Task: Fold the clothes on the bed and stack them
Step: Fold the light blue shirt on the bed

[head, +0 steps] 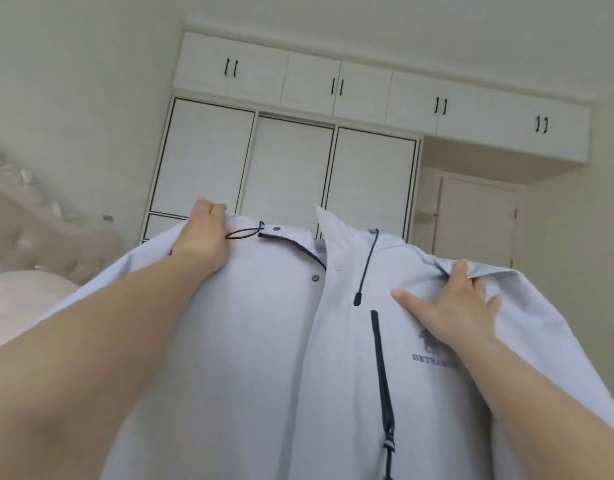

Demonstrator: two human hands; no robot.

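Note:
A pale lilac-grey jacket (pixel 264 341) with dark cords, snap buttons, a dark chest zip and a printed logo hangs in front of me, its front facing me. My left hand (pixel 203 237) grips the jacket's left shoulder, fingers curled over the top edge. My right hand (pixel 447 306) grips the right shoulder, thumb lying on the front and fingers folded behind the fabric. The jacket is held up in the air and fills the lower half of the view, hiding whatever lies beneath it.
A padded, tufted headboard (pixel 38 237) and a pale pillow or bedding (pixel 18 306) show at the left. White wardrobes (pixel 284 168) with overhead cabinets stand against the far wall. A white door (pixel 475 220) is at the right.

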